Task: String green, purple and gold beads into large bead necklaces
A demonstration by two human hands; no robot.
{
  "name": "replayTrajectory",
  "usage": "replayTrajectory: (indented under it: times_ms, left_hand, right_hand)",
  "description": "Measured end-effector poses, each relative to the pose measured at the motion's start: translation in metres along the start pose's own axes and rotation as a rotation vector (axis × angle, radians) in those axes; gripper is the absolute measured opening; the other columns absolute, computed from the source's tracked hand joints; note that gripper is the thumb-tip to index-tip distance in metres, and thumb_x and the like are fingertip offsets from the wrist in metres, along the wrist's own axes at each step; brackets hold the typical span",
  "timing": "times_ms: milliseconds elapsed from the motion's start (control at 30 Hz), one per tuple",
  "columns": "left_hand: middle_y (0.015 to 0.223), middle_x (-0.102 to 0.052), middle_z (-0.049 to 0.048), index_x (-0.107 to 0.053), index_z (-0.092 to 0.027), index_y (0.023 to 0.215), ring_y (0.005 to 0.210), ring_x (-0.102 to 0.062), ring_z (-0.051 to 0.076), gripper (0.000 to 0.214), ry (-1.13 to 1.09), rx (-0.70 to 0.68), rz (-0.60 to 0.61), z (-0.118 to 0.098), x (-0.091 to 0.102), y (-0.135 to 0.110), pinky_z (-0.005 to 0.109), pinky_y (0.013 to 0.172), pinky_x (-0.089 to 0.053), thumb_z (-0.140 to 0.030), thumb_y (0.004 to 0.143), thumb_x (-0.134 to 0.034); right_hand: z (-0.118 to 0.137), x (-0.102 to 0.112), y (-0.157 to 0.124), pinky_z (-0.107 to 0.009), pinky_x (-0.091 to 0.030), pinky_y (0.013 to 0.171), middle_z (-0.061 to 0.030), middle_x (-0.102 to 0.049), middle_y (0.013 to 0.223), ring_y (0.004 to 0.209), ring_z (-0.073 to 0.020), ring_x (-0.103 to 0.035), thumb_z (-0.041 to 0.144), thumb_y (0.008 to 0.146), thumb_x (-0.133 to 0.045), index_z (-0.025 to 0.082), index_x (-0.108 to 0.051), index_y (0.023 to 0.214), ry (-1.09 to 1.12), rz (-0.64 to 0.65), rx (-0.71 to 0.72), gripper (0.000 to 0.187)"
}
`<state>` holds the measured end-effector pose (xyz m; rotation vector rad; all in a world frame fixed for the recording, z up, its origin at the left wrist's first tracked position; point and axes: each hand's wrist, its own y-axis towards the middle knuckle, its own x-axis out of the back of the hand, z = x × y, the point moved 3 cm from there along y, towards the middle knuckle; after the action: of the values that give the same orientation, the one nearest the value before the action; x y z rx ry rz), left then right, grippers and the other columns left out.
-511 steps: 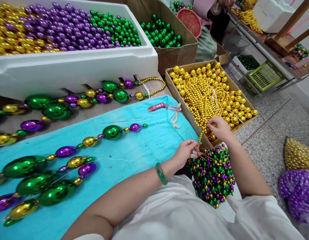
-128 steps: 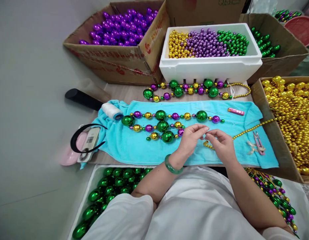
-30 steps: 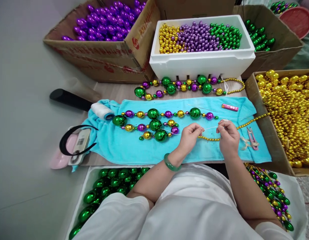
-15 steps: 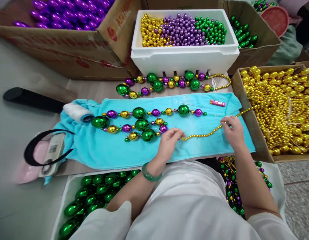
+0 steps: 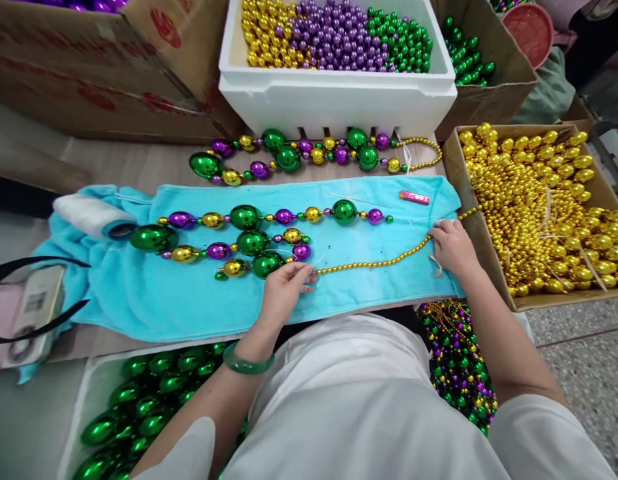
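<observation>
My left hand (image 5: pixel 285 293) pinches one end of a thin gold bead string (image 5: pixel 373 265), close to a large green bead. The string stretches rightward over a turquoise towel (image 5: pixel 199 310) to my right hand (image 5: pixel 455 247), whose fingers are closed on it. Beyond that hand it runs toward the gold bead box. On the towel, a strand of large green, purple and gold beads (image 5: pixel 245 217) lies doubled back in rows. Fine clear thread shows by my left fingers and near my right hand. A long needle (image 5: pixel 356 199) and a small pink-labelled tube (image 5: pixel 414 198) lie behind.
A finished-looking bead necklace (image 5: pixel 287 159) lies behind the towel. Around stand a white foam box (image 5: pixel 339 100) of small beads, a carton (image 5: pixel 489 303) of gold beads, and a purple-bead carton (image 5: pixel 103 73). A thread spool (image 5: pixel 91 215) lies left. Green beads (image 5: pixel 153 403) fill a container below.
My left hand has moved left with the string's end, so a longer gold length lies between my hands. My right hand stays near the towel's right end. The camera view has shifted.
</observation>
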<state>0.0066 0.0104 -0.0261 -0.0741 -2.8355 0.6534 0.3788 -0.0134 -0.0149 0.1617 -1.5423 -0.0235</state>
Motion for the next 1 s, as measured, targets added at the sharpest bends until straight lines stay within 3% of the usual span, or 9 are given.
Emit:
replayTrajectory:
  times_ms: [67,233,333,400,467,567,700,833,1000]
  left_hand:
    - [0.083,-0.069,0.0066,-0.067,-0.013,0.094,0.073,-0.065,0.019,0.036,0.224,-0.115,-0.024,-0.004,0.004,-0.001,0.029,0.063,-0.051,-0.044,0.076,-0.062]
    - [0.099,-0.070,0.0114,-0.067,-0.016,0.111,0.093,-0.062,0.025,0.033,0.822,-0.678,-0.227,-0.040,-0.005,-0.020,0.042,0.091,-0.045,-0.034,0.087,-0.054]
    - [0.100,-0.069,0.0117,-0.068,-0.017,0.109,0.098,-0.059,0.025,0.028,0.793,-0.907,-0.170,-0.065,-0.037,-0.029,0.044,0.096,-0.043,-0.029,0.088,-0.054]
    - [0.102,-0.069,0.0115,-0.067,-0.016,0.109,0.101,-0.058,0.023,0.027,0.632,-0.967,-0.012,-0.079,-0.072,-0.027,0.041,0.094,-0.044,-0.027,0.089,-0.054]
    - [0.105,-0.068,0.0113,-0.067,-0.015,0.109,0.101,-0.060,0.020,0.026,0.410,-0.910,0.233,-0.089,-0.115,-0.019,0.037,0.092,-0.047,-0.026,0.090,-0.054]
    - [0.112,-0.067,0.0118,-0.066,-0.013,0.111,0.103,-0.061,0.017,0.028,0.086,-0.705,0.553,-0.099,-0.180,-0.003,0.032,0.089,-0.048,-0.026,0.088,-0.056]
    - [0.086,-0.070,0.0070,-0.069,-0.009,0.093,0.082,-0.063,0.014,0.028,-0.049,-0.432,0.945,-0.103,-0.236,0.006,0.028,0.078,-0.050,-0.034,0.086,-0.058]
    - [0.061,-0.062,0.0024,-0.066,-0.008,0.070,0.060,-0.056,0.011,0.031,0.036,-0.242,0.967,-0.104,-0.242,0.006,0.025,0.064,-0.047,-0.037,0.080,-0.062]
    - [0.060,-0.059,0.0007,-0.062,-0.010,0.067,0.054,-0.053,0.009,0.029,0.077,-0.222,0.938,-0.113,-0.224,-0.002,0.022,0.056,-0.043,-0.035,0.082,-0.059]
  right_hand:
    - [0.003,0.002,0.000,-0.040,-0.037,0.084,-0.0124,-0.061,0.115,0.100,-0.0298,-0.045,0.018,0.089,-0.045,0.018,-0.071,0.101,0.008,0.020,0.031,0.029]
    - [0.010,0.013,-0.003,-0.041,-0.034,0.079,-0.0103,-0.066,0.103,0.098,-0.0296,-0.047,0.021,0.091,-0.043,0.019,-0.068,0.100,0.034,0.024,0.041,0.026]
    - [0.013,0.027,-0.004,-0.045,-0.033,0.087,-0.0077,-0.068,0.092,0.090,-0.0272,-0.051,0.021,0.091,-0.044,0.020,-0.067,0.097,0.095,-0.016,0.079,0.024]
    - [0.014,0.040,-0.005,-0.049,-0.029,0.098,-0.0064,-0.068,0.091,0.088,-0.0255,-0.054,0.020,0.091,-0.045,0.020,-0.065,0.097,0.152,-0.059,0.129,0.021]
    - [0.015,0.052,-0.005,-0.051,-0.027,0.104,-0.0059,-0.068,0.090,0.087,-0.0244,-0.057,0.020,0.091,-0.047,0.020,-0.063,0.103,0.213,-0.085,0.177,0.020]
    - [0.014,0.068,-0.007,-0.049,-0.034,0.102,-0.0069,-0.068,0.095,0.090,-0.0245,-0.060,0.021,0.090,-0.049,0.021,-0.057,0.117,0.301,-0.103,0.215,0.028]
    - [0.011,0.075,-0.010,-0.043,-0.048,0.086,-0.0106,-0.066,0.107,0.097,-0.0265,-0.060,0.019,0.087,-0.050,0.021,-0.049,0.129,0.367,-0.070,0.182,0.042]
    - [0.009,0.073,-0.012,-0.041,-0.052,0.078,-0.0121,-0.062,0.109,0.096,-0.0268,-0.061,0.019,0.086,-0.049,0.021,-0.046,0.134,0.407,0.001,0.130,0.048]
    - [0.008,0.086,-0.003,-0.036,-0.052,0.074,-0.0091,-0.061,0.097,0.087,-0.0226,-0.062,0.019,0.088,-0.051,0.021,-0.059,0.119,0.471,0.082,0.192,0.032]
